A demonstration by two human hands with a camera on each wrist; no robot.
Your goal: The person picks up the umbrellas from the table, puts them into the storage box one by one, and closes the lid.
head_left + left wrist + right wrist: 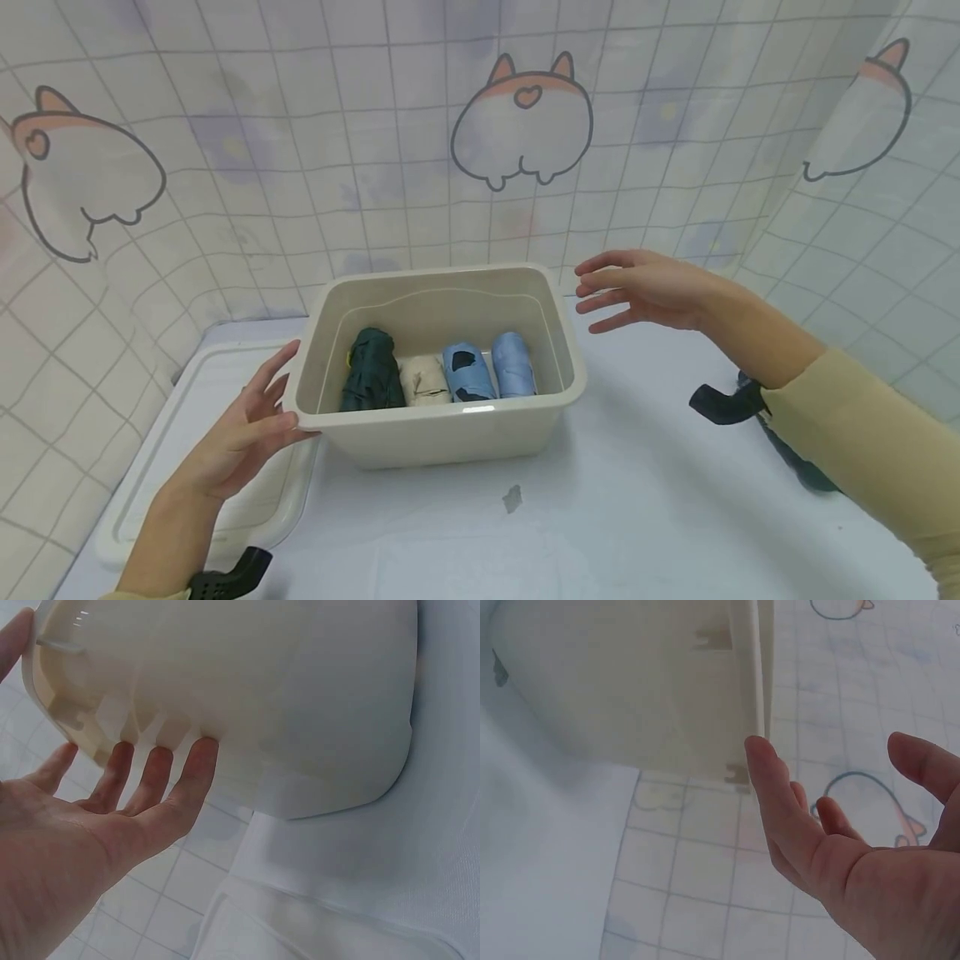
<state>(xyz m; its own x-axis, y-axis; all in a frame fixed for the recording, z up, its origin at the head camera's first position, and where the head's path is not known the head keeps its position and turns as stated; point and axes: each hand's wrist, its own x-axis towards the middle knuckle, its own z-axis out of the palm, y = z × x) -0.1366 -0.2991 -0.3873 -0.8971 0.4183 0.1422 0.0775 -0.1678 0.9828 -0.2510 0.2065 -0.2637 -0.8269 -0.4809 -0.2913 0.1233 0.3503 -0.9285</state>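
At frame centre I find the cream rectangular plastic bin (450, 437), containing dark green, cream and blue fabric rolls (514, 367). My left hand (238, 437), fingers spread, touches its left side; my right hand (651, 287), fingers loosely extended, hangs apart, right of centre.

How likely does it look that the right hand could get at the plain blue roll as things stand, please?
Probably yes: the right hand looks empty, the bin is uncovered, and nothing lies over the plain blue roll; it would only need to clear the bin's right rim.
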